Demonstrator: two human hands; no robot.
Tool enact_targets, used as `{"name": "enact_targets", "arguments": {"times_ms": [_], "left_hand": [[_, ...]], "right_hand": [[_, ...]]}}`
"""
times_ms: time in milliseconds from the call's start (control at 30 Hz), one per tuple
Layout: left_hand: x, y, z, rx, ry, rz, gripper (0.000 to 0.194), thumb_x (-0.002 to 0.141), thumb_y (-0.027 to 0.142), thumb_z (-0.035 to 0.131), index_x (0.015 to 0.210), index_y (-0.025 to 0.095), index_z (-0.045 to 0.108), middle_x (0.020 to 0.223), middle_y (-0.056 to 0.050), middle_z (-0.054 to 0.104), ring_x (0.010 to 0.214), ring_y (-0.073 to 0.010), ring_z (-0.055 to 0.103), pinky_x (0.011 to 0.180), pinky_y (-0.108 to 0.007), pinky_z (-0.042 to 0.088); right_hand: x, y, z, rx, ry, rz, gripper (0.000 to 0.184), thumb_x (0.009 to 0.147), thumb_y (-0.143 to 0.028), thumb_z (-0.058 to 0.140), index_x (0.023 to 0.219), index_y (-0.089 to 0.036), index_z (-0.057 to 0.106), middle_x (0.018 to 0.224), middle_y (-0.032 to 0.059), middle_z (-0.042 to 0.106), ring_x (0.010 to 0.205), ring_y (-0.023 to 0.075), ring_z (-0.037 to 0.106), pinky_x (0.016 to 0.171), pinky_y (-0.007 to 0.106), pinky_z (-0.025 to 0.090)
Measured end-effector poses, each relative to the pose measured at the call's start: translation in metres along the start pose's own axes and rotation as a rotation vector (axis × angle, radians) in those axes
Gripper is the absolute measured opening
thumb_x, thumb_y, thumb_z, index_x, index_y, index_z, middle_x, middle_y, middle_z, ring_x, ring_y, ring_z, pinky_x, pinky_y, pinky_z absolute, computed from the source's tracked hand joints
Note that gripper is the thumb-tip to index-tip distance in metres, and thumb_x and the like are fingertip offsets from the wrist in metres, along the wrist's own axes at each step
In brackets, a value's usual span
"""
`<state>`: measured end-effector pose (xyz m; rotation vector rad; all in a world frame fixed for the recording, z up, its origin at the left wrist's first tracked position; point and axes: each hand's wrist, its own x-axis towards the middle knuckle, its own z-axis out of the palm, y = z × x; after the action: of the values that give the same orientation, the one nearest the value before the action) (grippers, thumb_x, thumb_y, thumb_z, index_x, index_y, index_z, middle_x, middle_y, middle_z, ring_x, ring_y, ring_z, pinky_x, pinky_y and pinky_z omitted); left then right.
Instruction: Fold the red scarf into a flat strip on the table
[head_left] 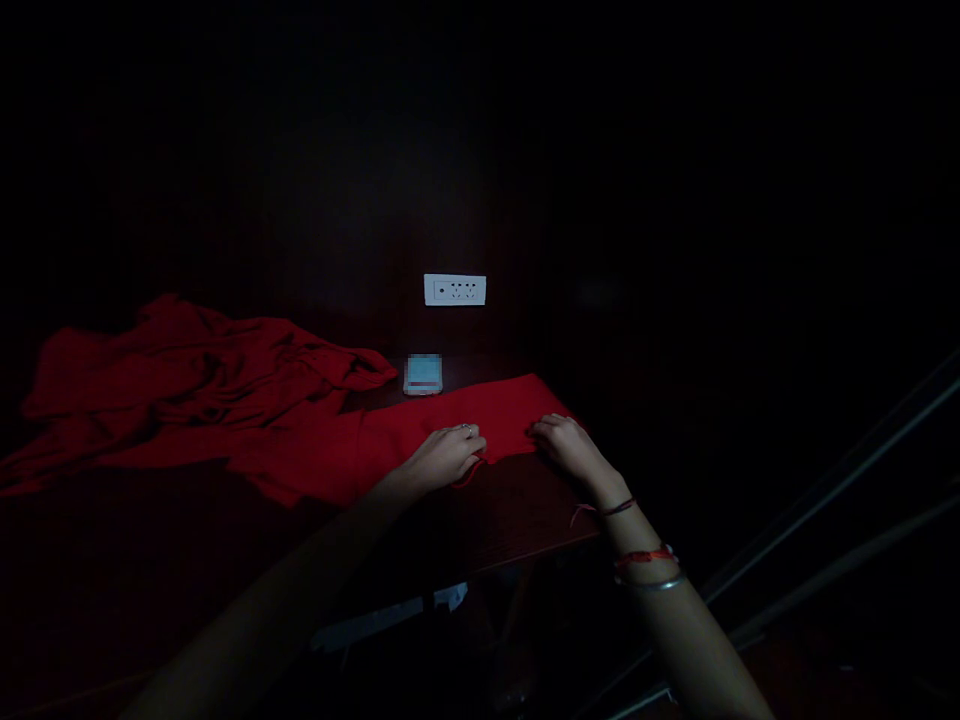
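A red cloth (225,400) lies across a dark wooden table (517,510), bunched at the left and flat at the right. My left hand (450,452) rests on the flat part's near edge, fingers curled and pinching the fabric; a ring shows on one finger. My right hand (566,442) sits a little to the right on the same edge, fingers curled down onto the cloth. Thread bands and a metal bangle (651,578) circle my right wrist.
The room is very dark. A white wall socket (454,289) sits on the back wall. A small pale blue box or phone (424,374) lies just behind the cloth. The table's right edge drops off near my right hand; pale slanted bars (825,500) run at the right.
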<state>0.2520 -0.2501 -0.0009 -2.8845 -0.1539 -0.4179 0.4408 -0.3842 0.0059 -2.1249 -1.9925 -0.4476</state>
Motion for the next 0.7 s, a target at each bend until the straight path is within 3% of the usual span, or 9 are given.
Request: {"name": "enact_targets", "arguments": {"times_ms": [200, 367, 500, 700], "left_hand": [[0.005, 0.006, -0.001, 0.053, 0.035, -0.012, 0.017, 0.083, 0.028, 0.040, 0.088, 0.018, 0.053, 0.092, -0.005, 0.053, 0.084, -0.0182, 0.051, 0.074, -0.029, 0.040], [0.009, 0.008, -0.006, 0.066, 0.091, -0.014, 0.017, 0.081, 0.012, 0.038, 0.086, 0.017, 0.054, 0.086, -0.006, 0.052, 0.081, -0.0177, 0.049, 0.072, -0.029, 0.040], [0.011, 0.009, -0.003, -0.044, 0.179, -0.058, 0.019, 0.078, 0.007, 0.038, 0.084, 0.016, 0.053, 0.083, -0.006, 0.050, 0.082, -0.0177, 0.045, 0.074, -0.028, 0.039], [0.010, 0.009, 0.015, -0.303, 0.070, 0.054, 0.026, 0.073, 0.003, 0.039, 0.086, 0.018, 0.055, 0.087, -0.003, 0.052, 0.083, -0.0149, 0.047, 0.077, -0.025, 0.039]], "right_hand": [[-0.013, 0.009, -0.004, -0.158, -0.037, 0.124, 0.022, 0.085, -0.021, 0.037, 0.083, -0.016, 0.059, 0.081, 0.0056, 0.057, 0.077, 0.0140, 0.048, 0.068, 0.023, 0.031], [-0.007, 0.010, -0.010, -0.212, 0.112, 0.163, 0.023, 0.084, -0.019, 0.036, 0.077, -0.017, 0.057, 0.076, 0.0051, 0.054, 0.073, 0.0146, 0.045, 0.061, 0.023, 0.029], [-0.002, 0.011, -0.014, -0.249, 0.198, 0.220, 0.023, 0.085, -0.019, 0.035, 0.076, -0.016, 0.056, 0.077, 0.0059, 0.053, 0.075, 0.0152, 0.043, 0.061, 0.023, 0.029], [-0.014, 0.005, -0.005, -0.206, -0.038, 0.215, 0.020, 0.085, -0.019, 0.035, 0.083, -0.018, 0.055, 0.082, 0.0049, 0.054, 0.075, 0.0135, 0.047, 0.061, 0.022, 0.030]]}}
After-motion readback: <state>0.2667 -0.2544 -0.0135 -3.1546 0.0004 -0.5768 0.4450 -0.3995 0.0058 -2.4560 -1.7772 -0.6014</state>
